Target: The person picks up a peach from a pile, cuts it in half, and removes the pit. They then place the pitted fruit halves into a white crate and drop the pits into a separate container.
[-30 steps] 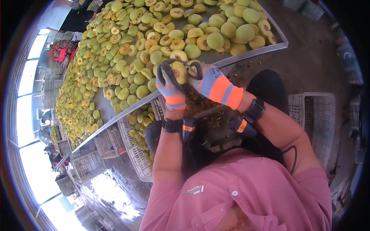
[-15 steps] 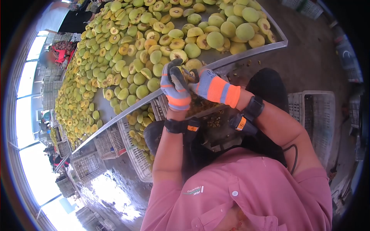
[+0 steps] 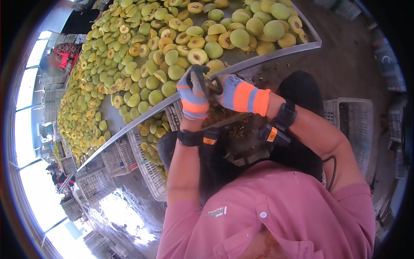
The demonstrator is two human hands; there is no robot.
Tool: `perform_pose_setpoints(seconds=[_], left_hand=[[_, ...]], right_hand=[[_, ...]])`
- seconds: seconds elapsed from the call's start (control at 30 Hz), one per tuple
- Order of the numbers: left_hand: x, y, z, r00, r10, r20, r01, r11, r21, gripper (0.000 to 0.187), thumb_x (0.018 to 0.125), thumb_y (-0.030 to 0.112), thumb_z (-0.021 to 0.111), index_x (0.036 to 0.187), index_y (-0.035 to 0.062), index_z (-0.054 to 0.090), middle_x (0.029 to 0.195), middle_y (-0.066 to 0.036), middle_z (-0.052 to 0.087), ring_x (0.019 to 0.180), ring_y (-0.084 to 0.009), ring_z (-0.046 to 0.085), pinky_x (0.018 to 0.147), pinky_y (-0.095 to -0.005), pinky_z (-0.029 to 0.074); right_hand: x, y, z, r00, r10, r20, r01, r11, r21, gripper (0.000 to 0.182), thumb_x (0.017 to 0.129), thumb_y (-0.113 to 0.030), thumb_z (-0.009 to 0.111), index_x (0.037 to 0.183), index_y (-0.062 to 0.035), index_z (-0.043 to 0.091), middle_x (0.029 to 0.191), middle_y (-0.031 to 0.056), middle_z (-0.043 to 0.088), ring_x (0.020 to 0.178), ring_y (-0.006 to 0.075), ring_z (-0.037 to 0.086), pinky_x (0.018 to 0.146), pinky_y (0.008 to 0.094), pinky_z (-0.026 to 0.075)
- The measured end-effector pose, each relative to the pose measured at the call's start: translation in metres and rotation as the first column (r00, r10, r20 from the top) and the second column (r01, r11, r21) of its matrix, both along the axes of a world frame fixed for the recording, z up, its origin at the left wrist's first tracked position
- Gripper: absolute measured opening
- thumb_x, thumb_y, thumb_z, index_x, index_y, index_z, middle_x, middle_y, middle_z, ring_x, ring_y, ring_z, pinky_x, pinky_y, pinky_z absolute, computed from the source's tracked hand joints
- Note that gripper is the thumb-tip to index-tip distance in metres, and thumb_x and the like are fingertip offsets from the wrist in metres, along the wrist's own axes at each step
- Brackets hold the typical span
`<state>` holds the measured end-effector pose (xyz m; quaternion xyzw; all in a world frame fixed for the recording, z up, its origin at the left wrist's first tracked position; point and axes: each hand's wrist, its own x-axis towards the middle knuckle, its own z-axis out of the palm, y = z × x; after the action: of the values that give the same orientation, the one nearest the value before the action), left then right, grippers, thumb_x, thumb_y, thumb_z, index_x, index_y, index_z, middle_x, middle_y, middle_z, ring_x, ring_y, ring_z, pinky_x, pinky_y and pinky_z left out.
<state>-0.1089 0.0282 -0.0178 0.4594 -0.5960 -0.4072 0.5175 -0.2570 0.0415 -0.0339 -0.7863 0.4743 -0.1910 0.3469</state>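
My left hand [image 3: 193, 91], in a grey and orange glove with dark fingers, is closed just over the metal edge of the sorting table. My right hand [image 3: 238, 93], gloved alike, is closed close beside it, its fingertips almost meeting the left ones. Something small and dark brownish [image 3: 211, 85] shows between the two hands; its kind cannot be made out. Right beyond the fingers lie a yellow-green fruit [image 3: 215, 66] and a cut fruit half [image 3: 197, 56] with its brown centre facing up.
Whole and halved fruit [image 3: 170, 57] cover much of the metal-rimmed table [image 3: 276, 54]. A crate [image 3: 148, 168] holding fruit stands under the rim at left, with another crate [image 3: 97, 185] farther left. A white crate [image 3: 355, 134] sits at right. Another person [image 3: 67, 56] is at far left.
Both hands remain together at the table edge, with the left shifted slightly left and the gap between them a little wider. The yellowish piece seen between them earlier is now mostly hidden.
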Motion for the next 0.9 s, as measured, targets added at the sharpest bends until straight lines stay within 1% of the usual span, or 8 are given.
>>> perform_pose_setpoints(seconds=[0.1,0.2,0.3,0.5,0.6,0.77,0.87,0.9], left_hand=[[0.004,0.0,0.008,0.995,-0.041,-0.088,0.061,0.968,0.242,0.033,0.097,0.026,0.048,0.094,-0.0028,0.064,0.078,-0.003,0.062,0.07,-0.0089,0.05,0.063,-0.0247,0.042],[0.006,-0.005,0.012,0.993,-0.097,0.06,0.078,0.962,0.261,0.034,0.097,0.026,0.049,0.089,-0.0027,0.066,0.074,-0.003,0.063,0.069,-0.0086,0.051,0.061,-0.0242,0.042],[-0.001,-0.002,0.012,0.998,0.009,-0.069,0.008,0.971,0.238,0.034,0.096,0.023,0.05,0.084,-0.0035,0.066,0.073,-0.004,0.064,0.067,-0.0081,0.052,0.059,-0.0242,0.042],[0.004,-0.007,0.0,0.987,0.067,0.143,-0.079,0.993,0.085,0.026,0.091,0.017,0.054,0.085,-0.0049,0.066,0.075,-0.008,0.067,0.064,-0.0134,0.058,0.058,-0.0281,0.045],[0.001,-0.008,0.005,0.945,0.059,0.321,-0.14,0.962,0.235,0.021,0.09,0.012,0.053,0.087,-0.005,0.065,0.077,-0.01,0.067,0.068,-0.0154,0.057,0.062,-0.0291,0.045],[-0.001,-0.009,-0.005,0.879,0.15,0.453,-0.164,0.986,-0.007,0.025,0.088,0.018,0.057,0.086,-0.0051,0.065,0.075,-0.015,0.066,0.068,-0.0247,0.061,0.064,-0.034,0.047],[0.002,-0.007,-0.006,0.913,0.14,0.383,-0.156,0.988,0.01,0.027,0.086,0.021,0.06,0.087,-0.0061,0.065,0.077,-0.02,0.066,0.07,-0.0297,0.064,0.066,-0.0364,0.048],[0.001,-0.007,-0.007,0.934,0.125,0.335,-0.149,0.988,0.048,0.028,0.086,0.021,0.06,0.087,-0.0065,0.065,0.078,-0.02,0.067,0.071,-0.0298,0.064,0.066,-0.0362,0.048]], right_hand=[[0.002,0.0,-0.012,0.996,-0.059,0.062,0.052,0.993,0.103,0.026,0.079,-0.023,0.057,0.082,0.003,0.062,0.083,0.0249,0.063,0.081,0.0401,0.061,0.071,0.0437,0.05],[0.006,-0.002,-0.016,0.99,-0.076,0.119,0.053,0.981,0.187,0.028,0.079,-0.024,0.058,0.084,0.0033,0.062,0.082,0.0253,0.063,0.08,0.0403,0.062,0.071,0.0435,0.05],[0.01,-0.005,-0.024,0.972,-0.117,0.205,0.088,0.985,0.148,0.03,0.078,-0.025,0.059,0.086,0.004,0.063,0.082,0.0255,0.063,0.081,0.0403,0.062,0.071,0.0428,0.05],[0.016,-0.003,-0.022,0.974,-0.161,0.16,0.125,0.97,0.21,0.031,0.077,-0.024,0.062,0.086,0.006,0.061,0.082,0.0262,0.063,0.08,0.039,0.063,0.069,0.0412,0.05],[0.017,0.002,-0.008,0.948,-0.243,0.206,0.175,0.938,0.3,0.031,0.076,-0.023,0.063,0.085,0.0072,0.06,0.082,0.027,0.063,0.08,0.039,0.063,0.068,0.041,0.05],[0.015,-0.004,-0.018,0.968,-0.191,0.162,0.129,0.935,0.331,0.034,0.075,-0.024,0.064,0.087,0.0076,0.061,0.081,0.0272,0.063,0.08,0.0392,0.063,0.068,0.0413,0.05],[0.006,0.002,0.003,0.974,-0.135,0.183,0.113,0.985,0.127,0.026,0.078,-0.019,0.064,0.091,0.0033,0.06,0.077,0.0193,0.064,0.071,0.0254,0.061,0.066,0.0367,0.048],[0.002,0.002,0.017,0.975,-0.158,0.156,0.121,0.967,0.222,0.026,0.078,-0.018,0.063,0.092,0.0029,0.061,0.078,0.0195,0.064,0.071,0.0263,0.061,0.067,0.0368,0.048]])
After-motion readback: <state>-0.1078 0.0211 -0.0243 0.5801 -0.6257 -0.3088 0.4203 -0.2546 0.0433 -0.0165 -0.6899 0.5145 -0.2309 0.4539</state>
